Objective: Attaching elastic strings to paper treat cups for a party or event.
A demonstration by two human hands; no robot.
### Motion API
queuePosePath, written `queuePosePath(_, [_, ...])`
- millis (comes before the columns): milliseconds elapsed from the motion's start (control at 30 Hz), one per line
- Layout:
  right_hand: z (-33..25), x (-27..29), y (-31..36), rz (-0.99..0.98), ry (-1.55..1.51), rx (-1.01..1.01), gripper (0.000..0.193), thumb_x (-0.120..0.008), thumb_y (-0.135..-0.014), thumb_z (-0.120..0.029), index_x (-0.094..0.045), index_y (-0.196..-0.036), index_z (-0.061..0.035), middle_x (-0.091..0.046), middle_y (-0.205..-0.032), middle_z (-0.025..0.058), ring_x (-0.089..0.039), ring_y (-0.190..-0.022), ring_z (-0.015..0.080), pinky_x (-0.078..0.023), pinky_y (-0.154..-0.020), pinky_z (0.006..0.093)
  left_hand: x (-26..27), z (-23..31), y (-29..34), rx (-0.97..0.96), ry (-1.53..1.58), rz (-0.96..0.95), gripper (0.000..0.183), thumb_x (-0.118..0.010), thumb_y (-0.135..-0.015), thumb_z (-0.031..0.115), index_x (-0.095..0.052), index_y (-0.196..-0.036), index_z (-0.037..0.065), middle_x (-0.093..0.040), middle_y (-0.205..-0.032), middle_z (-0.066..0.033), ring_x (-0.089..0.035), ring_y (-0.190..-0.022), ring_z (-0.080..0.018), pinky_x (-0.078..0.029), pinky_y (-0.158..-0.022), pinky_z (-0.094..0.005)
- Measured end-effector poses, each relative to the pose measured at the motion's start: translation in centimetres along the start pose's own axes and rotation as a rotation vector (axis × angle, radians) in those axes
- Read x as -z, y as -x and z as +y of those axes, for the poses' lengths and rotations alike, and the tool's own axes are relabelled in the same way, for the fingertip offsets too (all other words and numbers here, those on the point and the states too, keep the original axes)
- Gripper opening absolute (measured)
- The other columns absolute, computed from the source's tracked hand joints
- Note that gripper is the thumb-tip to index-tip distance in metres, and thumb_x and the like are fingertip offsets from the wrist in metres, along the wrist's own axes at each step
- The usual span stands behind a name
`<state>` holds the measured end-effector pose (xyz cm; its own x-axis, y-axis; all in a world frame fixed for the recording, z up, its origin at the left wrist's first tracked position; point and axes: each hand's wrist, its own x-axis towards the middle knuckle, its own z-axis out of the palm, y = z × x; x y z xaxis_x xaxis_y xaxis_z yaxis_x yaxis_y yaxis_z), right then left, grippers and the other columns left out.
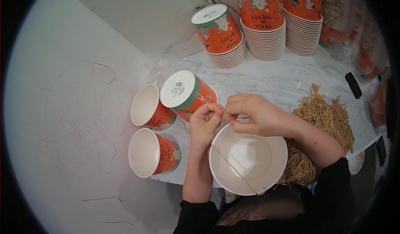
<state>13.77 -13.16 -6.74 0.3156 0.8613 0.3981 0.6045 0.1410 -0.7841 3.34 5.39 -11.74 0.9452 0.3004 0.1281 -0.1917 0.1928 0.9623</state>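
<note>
A white-lined paper bucket [273, 167] stands before me with its opening facing up. A thin tan cord [236, 170] crosses that opening from a knot at the near rim to the left rim, toward my fingers. My left hand [205, 123] is closed in a pinch above the far-left rim. My right hand [254, 114] pinches right beside it, fingertips almost touching the left ones. The short bit of cord between the fingertips is mostly hidden. Beneath my right forearm lies a big bundle of tan cords [323, 121].
Upside-down orange and green bucket stacks [264, 38] line the back wall. Left of my hands are an inverted bucket [177, 90] and two tilted buckets [146, 105] with white insides. A black object [353, 85] and plastic-wrapped buckets [368, 46] are at right.
</note>
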Motion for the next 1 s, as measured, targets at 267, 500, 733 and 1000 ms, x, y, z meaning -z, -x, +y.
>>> queuePosePath(267, [-0.3,0.5,0.0,-0.004,0.102,0.033,0.012,-0.064,-0.076,-0.006,-0.057,-0.083,0.0001,-0.058,-0.082,0.0112,-0.058,-0.083,0.0297,-0.047,-0.076,0.0380,-1.0,0.1,0.2,-0.040,-0.032,0.034,0.005,-0.061,-0.094,-0.007,-0.062,-0.093,-0.002,-0.066,-0.098,-0.0039,-0.061,-0.078,-0.0032,-0.048,-0.069,-0.0175])
queuePosePath(500, [-0.1,0.8,0.0,-0.028,0.110,0.003,0.009,-0.065,-0.078,-0.006,-0.061,-0.085,-0.0012,-0.061,-0.079,0.0075,-0.061,-0.079,0.0234,-0.048,-0.074,0.0349,-1.4,0.1,0.1,-0.041,-0.050,0.051,0.003,-0.062,-0.095,-0.005,-0.064,-0.095,-0.003,-0.066,-0.096,-0.0038,-0.060,-0.075,-0.0024,-0.046,-0.065,-0.0172])
queuePosePath(733, [1.9,1.4,-0.9,-0.014,-0.443,-0.498,0.020,-0.070,-0.097,-0.021,-0.069,-0.094,-0.0017,-0.066,-0.079,-0.0011,-0.060,-0.073,0.0043,-0.047,-0.063,0.0209,-1.6,0.6,0.2,-0.004,-0.026,0.102,0.009,-0.064,-0.098,0.003,-0.068,-0.104,-0.003,-0.064,-0.078,0.0024,-0.045,-0.057,0.0023,-0.032,-0.050,-0.0161])
queuePosePath(1000, [3.7,0.4,-1.0,0.008,-0.622,-0.529,0.019,-0.071,-0.096,-0.022,-0.070,-0.095,-0.0032,-0.061,-0.073,-0.0041,-0.054,-0.064,0.0035,-0.043,-0.058,0.0206,-1.7,-0.6,0.1,-0.130,-0.101,0.069,0.009,-0.066,-0.097,0.004,-0.067,-0.103,-0.002,-0.061,-0.112,-0.0050,-0.049,-0.065,-0.0004,-0.039,-0.057,-0.0173])
